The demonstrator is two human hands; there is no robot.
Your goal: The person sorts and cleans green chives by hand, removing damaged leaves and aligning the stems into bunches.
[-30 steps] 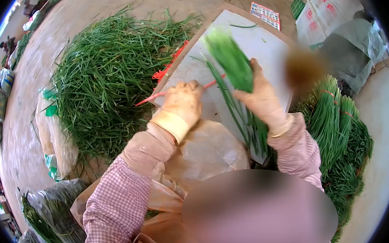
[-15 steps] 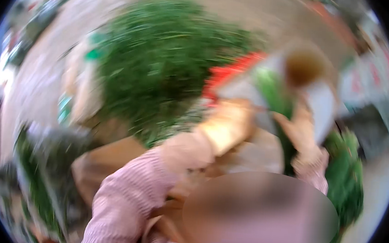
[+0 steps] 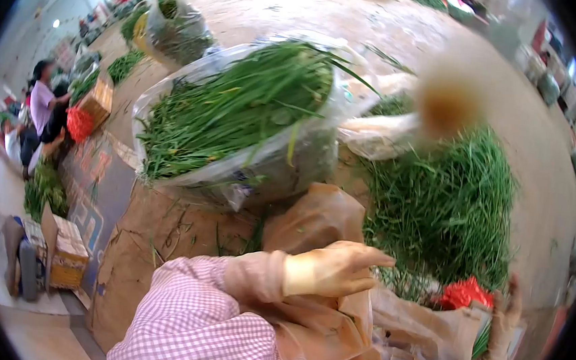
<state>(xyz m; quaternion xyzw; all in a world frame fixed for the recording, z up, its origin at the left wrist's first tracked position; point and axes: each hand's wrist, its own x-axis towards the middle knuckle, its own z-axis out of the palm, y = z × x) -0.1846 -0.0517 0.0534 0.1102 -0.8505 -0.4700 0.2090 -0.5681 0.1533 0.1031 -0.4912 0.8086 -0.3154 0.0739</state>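
I find the green stalks [image 3: 483, 341] low at the right, partly hidden, just beside the right hand [image 3: 506, 315]. That hand sits near the edge of my view, its fingers pointing up and, as far as I can judge so far out, spread apart. The left hand [image 3: 335, 268] is nearer the middle, over brown sheeting [image 3: 316, 213]; its gloved fingers reach out to the right, straight and loosely parted, and I see nothing between them. Red ties [image 3: 467, 293] lie in a bunch between the two hands, nearer the right one.

Beyond these I have a loose heap of greens [image 3: 444, 212] spread on the floor [image 3: 537, 199]. To its left stands a large clear bag [image 3: 296, 164], its mouth wide — packed with long green leaves [image 3: 239, 108]. Brown cardboard [image 3: 132, 269] lies in front of that bag, and a carton [image 3: 69, 257] stands at the far left. Farther back another person [image 3: 42, 103] sits by a box [image 3: 98, 101] — more red ties [image 3: 79, 123] bunched against it.
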